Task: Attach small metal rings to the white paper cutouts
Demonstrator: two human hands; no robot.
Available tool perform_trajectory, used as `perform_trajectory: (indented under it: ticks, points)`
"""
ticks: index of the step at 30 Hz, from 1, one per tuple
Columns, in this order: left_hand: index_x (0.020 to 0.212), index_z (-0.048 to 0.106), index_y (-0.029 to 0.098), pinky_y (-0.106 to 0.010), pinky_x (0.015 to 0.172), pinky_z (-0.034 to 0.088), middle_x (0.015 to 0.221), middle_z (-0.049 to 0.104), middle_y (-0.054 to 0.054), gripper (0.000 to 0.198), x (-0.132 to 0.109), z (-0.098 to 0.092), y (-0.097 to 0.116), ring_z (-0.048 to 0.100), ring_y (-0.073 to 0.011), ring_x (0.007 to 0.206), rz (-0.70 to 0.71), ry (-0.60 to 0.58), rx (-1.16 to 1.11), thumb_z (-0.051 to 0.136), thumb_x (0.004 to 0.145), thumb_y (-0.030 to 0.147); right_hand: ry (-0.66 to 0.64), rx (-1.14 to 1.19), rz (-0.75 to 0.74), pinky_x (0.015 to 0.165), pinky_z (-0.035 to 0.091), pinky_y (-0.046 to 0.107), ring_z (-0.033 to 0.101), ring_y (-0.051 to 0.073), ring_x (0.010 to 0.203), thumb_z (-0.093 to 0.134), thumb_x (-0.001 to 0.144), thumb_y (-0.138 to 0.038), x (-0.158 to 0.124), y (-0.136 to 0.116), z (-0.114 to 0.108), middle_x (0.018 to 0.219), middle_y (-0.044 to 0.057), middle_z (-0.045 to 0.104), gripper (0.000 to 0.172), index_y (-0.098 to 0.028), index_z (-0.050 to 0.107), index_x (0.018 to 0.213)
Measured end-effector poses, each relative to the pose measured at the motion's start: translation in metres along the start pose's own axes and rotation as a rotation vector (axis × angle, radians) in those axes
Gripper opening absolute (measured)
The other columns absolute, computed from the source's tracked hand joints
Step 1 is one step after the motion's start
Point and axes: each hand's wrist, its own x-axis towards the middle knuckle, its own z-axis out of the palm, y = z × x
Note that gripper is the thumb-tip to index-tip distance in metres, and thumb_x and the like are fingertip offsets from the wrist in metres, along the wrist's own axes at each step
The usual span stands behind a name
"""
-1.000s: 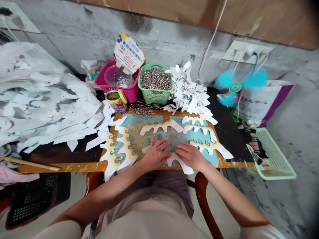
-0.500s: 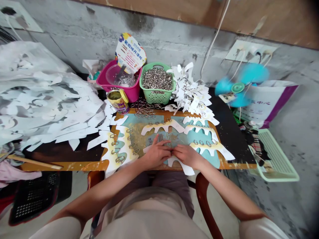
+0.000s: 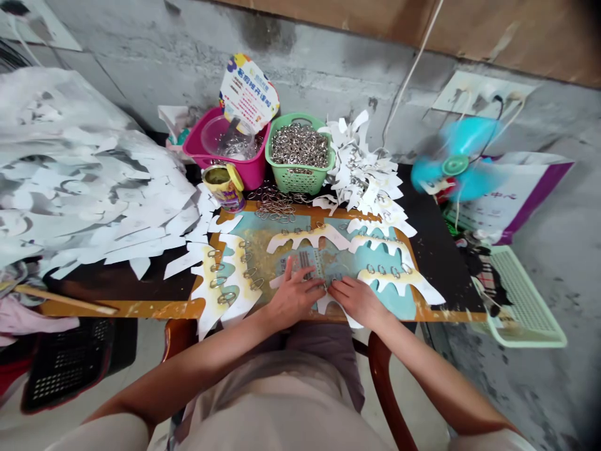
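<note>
My left hand point(image 3: 292, 295) and my right hand point(image 3: 360, 302) meet at the near edge of the table, on a white scalloped card piece point(image 3: 328, 305). The left hand presses and grips the card with its index finger stretched forward. My right hand's fingers are pinched together at the card's top edge, on something too small to name. Both rest over a printed sheet point(image 3: 310, 263) on a teal and orange board point(image 3: 263, 241). More white cards fitted with metal rings lie to the left point(image 3: 225, 282) and right point(image 3: 397, 275).
A green basket point(image 3: 300, 181) of metal rings, a pink tub point(image 3: 253, 175), a tin can point(image 3: 226, 185) and loose rings point(image 3: 275, 207) stand behind. White cards are heaped at the left point(image 3: 84, 188) and back point(image 3: 366, 169). A running teal fan point(image 3: 457, 166) and a mint basket point(image 3: 521, 300) are at the right.
My hands have drawn closer until their fingertips meet at the card. The left fingers went from spread flat to gripping. The view has shifted slightly.
</note>
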Motion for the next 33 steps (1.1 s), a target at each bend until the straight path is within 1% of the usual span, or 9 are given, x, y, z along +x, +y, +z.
perform_trajectory:
  ticks: [3, 9, 14, 18, 22, 25, 28, 31, 33]
  points:
    - [0.1, 0.07, 0.027, -0.071, 0.114, -0.008, 0.116, 0.071, -0.001, 0.017, -0.002, 0.002, 0.001, 0.05, -0.0286, 0.126, -0.007, -0.004, 0.007, 0.056, 0.093, 0.019, -0.002, 0.101, 0.044, 0.067, 0.044, 0.036, 0.052, 0.023, 0.084, 0.054, 0.088, -0.007, -0.001, 0.001, -0.004, 0.095, 0.009, 0.065, 0.022, -0.016, 0.065, 0.104]
    - [0.104, 0.068, 0.029, -0.073, 0.113, -0.005, 0.12, 0.069, -0.001, 0.018, -0.004, 0.002, 0.001, 0.046, -0.0296, 0.129, 0.0, -0.028, 0.018, 0.055, 0.095, 0.021, 0.237, 0.418, 0.205, 0.086, 0.047, 0.044, 0.054, 0.026, 0.1, 0.047, 0.078, -0.004, -0.002, -0.005, -0.002, 0.115, 0.009, 0.065, 0.044, -0.021, 0.059, 0.116]
    - [0.11, 0.067, 0.029, -0.073, 0.113, -0.007, 0.119, 0.069, -0.001, 0.02, -0.004, 0.0, 0.002, 0.047, -0.0292, 0.128, -0.004, -0.05, 0.019, 0.055, 0.095, 0.023, 0.161, 0.421, 0.203, 0.083, 0.045, 0.045, 0.054, 0.03, 0.1, 0.047, 0.08, -0.009, -0.003, -0.014, 0.002, 0.094, 0.009, 0.068, 0.054, -0.018, 0.047, 0.133]
    - [0.108, 0.069, 0.029, -0.07, 0.115, -0.005, 0.122, 0.069, -0.001, 0.022, -0.007, -0.002, 0.001, 0.046, -0.0299, 0.13, -0.013, -0.051, -0.054, 0.056, 0.092, 0.019, 0.097, 0.394, 0.222, 0.083, 0.042, 0.045, 0.055, 0.03, 0.097, 0.048, 0.081, -0.008, -0.005, -0.017, 0.001, 0.1, 0.01, 0.069, 0.061, -0.017, 0.039, 0.14]
    - [0.104, 0.071, 0.027, -0.065, 0.117, 0.008, 0.125, 0.067, -0.003, 0.027, -0.003, -0.016, -0.007, 0.049, -0.0278, 0.127, -0.095, 0.007, -0.202, 0.055, 0.086, 0.015, 0.107, 0.384, 0.26, 0.083, 0.041, 0.044, 0.055, 0.029, 0.095, 0.047, 0.082, -0.007, -0.005, -0.02, -0.001, 0.103, 0.011, 0.069, 0.056, -0.015, 0.039, 0.138]
    - [0.103, 0.072, 0.025, -0.061, 0.116, 0.019, 0.137, 0.057, -0.007, 0.024, 0.011, -0.029, -0.015, 0.052, -0.0261, 0.124, -0.191, 0.076, -0.177, 0.053, 0.089, 0.018, 0.124, 0.385, 0.267, 0.083, 0.041, 0.044, 0.055, 0.029, 0.094, 0.047, 0.084, -0.008, -0.004, -0.022, -0.001, 0.104, 0.012, 0.068, 0.05, -0.013, 0.04, 0.134]
    - [0.102, 0.073, 0.029, -0.065, 0.115, 0.014, 0.144, 0.05, -0.007, 0.022, 0.03, -0.032, -0.023, 0.043, -0.0302, 0.134, -0.049, -0.058, -0.132, 0.056, 0.091, 0.021, 0.142, 0.379, 0.266, 0.083, 0.041, 0.044, 0.056, 0.029, 0.093, 0.047, 0.084, -0.008, -0.005, -0.023, 0.001, 0.108, 0.014, 0.067, 0.051, -0.013, 0.038, 0.134]
    - [0.098, 0.075, 0.03, -0.067, 0.116, 0.009, 0.15, 0.044, -0.006, 0.017, 0.045, -0.025, -0.028, 0.032, -0.0328, 0.142, 0.125, -0.248, -0.126, 0.06, 0.091, 0.025, 0.162, 0.372, 0.273, 0.084, 0.04, 0.045, 0.056, 0.03, 0.094, 0.047, 0.083, -0.008, -0.007, -0.024, 0.003, 0.109, 0.014, 0.067, 0.054, -0.013, 0.035, 0.135]
    - [0.095, 0.075, 0.028, -0.066, 0.117, 0.007, 0.153, 0.041, -0.005, 0.013, 0.05, -0.019, -0.029, 0.029, -0.0326, 0.144, 0.184, -0.303, -0.109, 0.062, 0.091, 0.027, 0.169, 0.373, 0.284, 0.086, 0.039, 0.046, 0.056, 0.03, 0.096, 0.047, 0.083, -0.008, -0.009, -0.025, 0.005, 0.111, 0.014, 0.067, 0.053, -0.013, 0.034, 0.134]
